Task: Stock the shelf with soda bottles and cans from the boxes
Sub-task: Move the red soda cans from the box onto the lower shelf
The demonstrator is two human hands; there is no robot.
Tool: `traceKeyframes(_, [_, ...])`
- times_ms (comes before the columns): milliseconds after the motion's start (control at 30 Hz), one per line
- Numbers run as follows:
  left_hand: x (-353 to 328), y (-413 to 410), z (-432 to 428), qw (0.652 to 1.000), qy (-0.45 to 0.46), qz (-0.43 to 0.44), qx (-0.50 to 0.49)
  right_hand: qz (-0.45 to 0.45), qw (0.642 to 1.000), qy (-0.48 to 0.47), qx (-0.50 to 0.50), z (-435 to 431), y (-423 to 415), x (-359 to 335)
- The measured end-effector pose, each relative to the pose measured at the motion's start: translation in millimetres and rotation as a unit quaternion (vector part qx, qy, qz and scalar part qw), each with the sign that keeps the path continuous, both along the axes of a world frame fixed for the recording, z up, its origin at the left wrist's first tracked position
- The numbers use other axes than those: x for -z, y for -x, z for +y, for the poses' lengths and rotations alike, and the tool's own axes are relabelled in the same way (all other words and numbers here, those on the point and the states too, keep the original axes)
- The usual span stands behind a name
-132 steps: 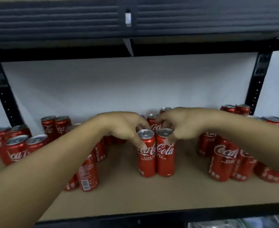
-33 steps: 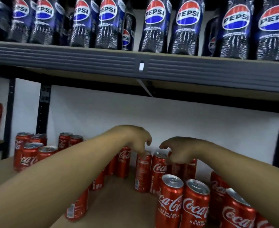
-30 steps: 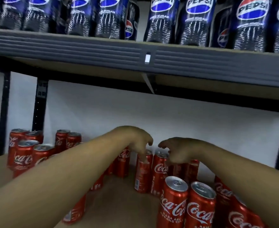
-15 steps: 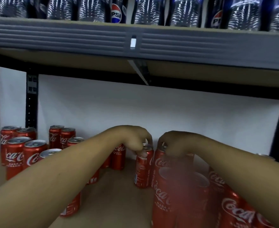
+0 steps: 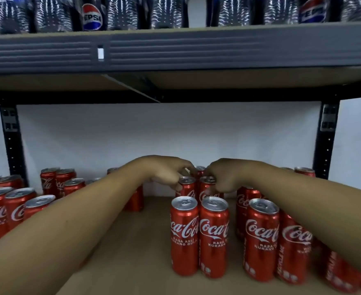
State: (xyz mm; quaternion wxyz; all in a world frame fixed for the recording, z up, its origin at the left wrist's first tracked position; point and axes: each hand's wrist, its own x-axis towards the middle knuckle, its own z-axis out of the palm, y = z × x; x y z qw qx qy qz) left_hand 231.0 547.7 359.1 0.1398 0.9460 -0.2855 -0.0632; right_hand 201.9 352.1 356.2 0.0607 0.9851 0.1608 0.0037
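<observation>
Shelf [image 5: 132, 241]: two hands [image 5: 166, 173] on two cans [image 5: 187, 188]

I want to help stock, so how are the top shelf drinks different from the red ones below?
The Pepsi bottles are dark with blue labels; the Coca-Cola cans are red with silver tops. The bottles stand on the upper shelf, the cans on the lower shelf. Only cans are gripped, by the left hand and right hand. Both stand upright.

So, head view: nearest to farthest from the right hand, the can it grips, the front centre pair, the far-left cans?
1. Gripped can, under the right hand, back centre.
2. Front centre pair, toward the camera.
3. Far-left cans, shelf's left edge.
</observation>
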Motion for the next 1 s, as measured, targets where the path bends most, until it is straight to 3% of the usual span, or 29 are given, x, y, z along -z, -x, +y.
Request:
traceKeyframes(533, [0, -15, 4, 0.999, 0.01, 0.041, 0.005, -0.015, 0.999, 0.002, -0.036, -4, -8, -3])
traceKeyframes(733, [2, -16, 0, 0.998, -0.045, -0.04, 0.015, -0.004, 0.998, -0.055, -0.043, -7, -8, -2])
traceKeyframes(1000, [7, -17, -1, 0.998, -0.025, -0.04, 0.031, -0.002, 0.998, -0.052, -0.036, -11, -3, -5])
